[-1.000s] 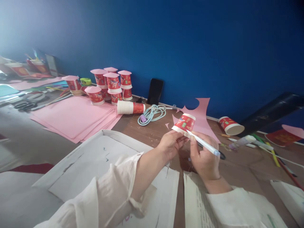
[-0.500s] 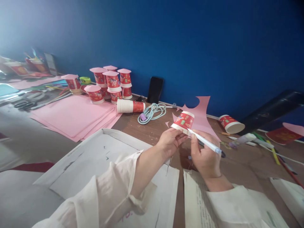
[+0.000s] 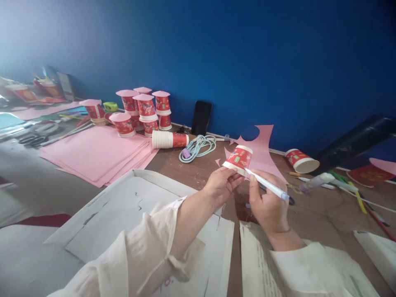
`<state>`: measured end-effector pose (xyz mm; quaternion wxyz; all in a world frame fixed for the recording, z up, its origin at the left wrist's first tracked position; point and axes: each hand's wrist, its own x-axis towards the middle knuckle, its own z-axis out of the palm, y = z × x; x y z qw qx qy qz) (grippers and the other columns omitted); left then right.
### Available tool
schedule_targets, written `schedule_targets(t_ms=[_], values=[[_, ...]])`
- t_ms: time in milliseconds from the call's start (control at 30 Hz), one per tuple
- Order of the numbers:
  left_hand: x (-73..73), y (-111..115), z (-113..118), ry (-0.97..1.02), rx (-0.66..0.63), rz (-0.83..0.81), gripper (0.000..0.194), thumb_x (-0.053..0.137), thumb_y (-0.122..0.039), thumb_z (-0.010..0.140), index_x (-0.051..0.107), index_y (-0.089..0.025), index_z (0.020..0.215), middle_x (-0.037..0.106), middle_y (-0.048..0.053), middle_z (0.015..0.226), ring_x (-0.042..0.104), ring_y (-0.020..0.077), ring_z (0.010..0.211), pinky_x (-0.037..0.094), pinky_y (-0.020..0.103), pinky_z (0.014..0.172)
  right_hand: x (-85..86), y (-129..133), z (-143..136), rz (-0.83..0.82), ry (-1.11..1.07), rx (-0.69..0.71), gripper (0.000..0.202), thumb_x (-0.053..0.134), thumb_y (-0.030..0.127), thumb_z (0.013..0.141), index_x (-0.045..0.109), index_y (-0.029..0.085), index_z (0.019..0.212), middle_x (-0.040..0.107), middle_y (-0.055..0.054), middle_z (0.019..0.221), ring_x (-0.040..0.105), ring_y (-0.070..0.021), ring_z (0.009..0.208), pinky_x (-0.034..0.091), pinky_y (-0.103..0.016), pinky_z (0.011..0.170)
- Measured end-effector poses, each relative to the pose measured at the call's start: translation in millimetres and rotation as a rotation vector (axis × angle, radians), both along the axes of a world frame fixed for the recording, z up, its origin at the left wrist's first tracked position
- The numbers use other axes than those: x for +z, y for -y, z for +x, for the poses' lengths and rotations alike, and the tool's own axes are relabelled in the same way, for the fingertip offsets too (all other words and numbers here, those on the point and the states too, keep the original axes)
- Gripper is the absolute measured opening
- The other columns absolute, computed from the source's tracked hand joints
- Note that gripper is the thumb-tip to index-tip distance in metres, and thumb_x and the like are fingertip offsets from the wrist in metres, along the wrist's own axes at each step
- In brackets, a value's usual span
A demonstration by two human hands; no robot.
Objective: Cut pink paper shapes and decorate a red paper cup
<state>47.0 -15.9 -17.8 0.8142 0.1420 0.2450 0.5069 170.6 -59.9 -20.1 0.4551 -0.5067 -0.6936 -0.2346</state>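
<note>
A red paper cup (image 3: pixel 240 156) with a printed pattern is held upside down and tilted, its white rim low. My left hand (image 3: pixel 221 185) grips it at the rim from below. In my right hand (image 3: pixel 270 204) is a white marker (image 3: pixel 267 185) with a light blue end, its tip at the cup's side near the rim. Behind the cup lies a pink paper sheet (image 3: pixel 265 144) with round cut-outs.
Pink-topped cups (image 3: pixel 146 108) stand stacked at the back left, near pink sheets (image 3: pixel 95 154) and a cup stack (image 3: pixel 167 139) on its side. A cable (image 3: pixel 201 147), a phone (image 3: pixel 201 117), a lying cup (image 3: pixel 301 161) and pens (image 3: pixel 357 198) are around.
The view has shifted very slightly. My hands, the cup and the marker keep nearly the same positions.
</note>
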Motion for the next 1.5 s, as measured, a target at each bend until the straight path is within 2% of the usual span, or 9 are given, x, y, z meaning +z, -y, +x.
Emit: schedule_targets(t_ms=[167, 300, 467, 700, 967, 1300, 1500], values=[[-0.3, 1.1, 0.0, 0.023, 0.013, 0.043, 0.009, 0.061, -0.005, 0.079, 0.066, -0.009, 0.085, 0.068, 0.006, 0.080, 0.064, 0.0108, 0.074, 0.055, 0.024, 0.080, 1.1, -0.3, -0.7, -0.010, -0.010, 0.002, 0.015, 0.061, 0.016, 0.086, 0.066, 0.014, 0.100, 0.073, -0.011, 0.090, 0.068, -0.0251, 0.084, 0.052, -0.041, 0.081], [0.9, 2.1, 0.1, 0.022, -0.005, 0.092, 0.015, 0.066, -0.004, 0.075, 0.067, -0.011, 0.089, 0.070, 0.006, 0.088, 0.065, 0.0105, 0.079, 0.052, 0.024, 0.086, 1.7, -0.1, -0.4, -0.026, -0.008, 0.004, 0.015, 0.060, 0.016, 0.087, 0.066, 0.014, 0.100, 0.074, -0.011, 0.090, 0.068, -0.0254, 0.084, 0.051, -0.042, 0.081], [1.2, 0.9, 1.5, 0.004, -0.002, 0.084, 0.018, 0.068, -0.003, 0.074, 0.067, -0.011, 0.090, 0.070, 0.007, 0.093, 0.066, 0.0106, 0.081, 0.050, 0.025, 0.090, 1.3, -0.7, -0.9, -0.034, -0.015, 0.011, 0.015, 0.060, 0.017, 0.087, 0.066, 0.016, 0.101, 0.073, -0.010, 0.090, 0.068, -0.0247, 0.084, 0.051, -0.041, 0.082], [2.2, 0.1, 0.4, -0.018, 0.008, 0.057, 0.012, 0.064, -0.003, 0.077, 0.067, -0.010, 0.087, 0.070, 0.007, 0.090, 0.066, 0.0110, 0.079, 0.052, 0.024, 0.084, 0.9, -0.8, -1.3, -0.039, -0.012, 0.007, 0.015, 0.060, 0.018, 0.087, 0.066, 0.016, 0.101, 0.073, -0.010, 0.091, 0.067, -0.0242, 0.084, 0.051, -0.041, 0.082], [1.3, -0.6, 0.5, -0.027, -0.026, 0.077, 0.017, 0.066, -0.004, 0.076, 0.067, -0.011, 0.091, 0.071, 0.008, 0.091, 0.066, 0.0115, 0.081, 0.049, 0.027, 0.092, -0.3, -0.8, 0.1, -0.029, 0.008, -0.007, 0.015, 0.060, 0.018, 0.087, 0.066, 0.017, 0.101, 0.073, -0.010, 0.091, 0.067, -0.0247, 0.085, 0.051, -0.041, 0.083], [2.5, -1.0, 0.3, -0.053, -0.025, 0.035, 0.020, 0.063, 0.001, 0.075, 0.066, -0.011, 0.091, 0.069, 0.006, 0.088, 0.065, 0.0092, 0.075, 0.052, 0.020, 0.079, -1.0, -1.6, -0.4, -0.025, 0.014, 0.001, 0.015, 0.060, 0.018, 0.088, 0.066, 0.016, 0.101, 0.074, -0.010, 0.092, 0.067, -0.0236, 0.086, 0.050, -0.039, 0.084], [3.8, -0.1, -0.7, -0.060, -0.018, 0.018, 0.019, 0.062, 0.001, 0.075, 0.067, -0.010, 0.089, 0.069, 0.006, 0.087, 0.065, 0.0086, 0.073, 0.053, 0.019, 0.077, 0.4, -1.9, -0.7, -0.020, 0.031, 0.004, 0.015, 0.061, 0.018, 0.087, 0.066, 0.017, 0.102, 0.074, -0.010, 0.092, 0.068, -0.0243, 0.086, 0.050, -0.041, 0.084]])
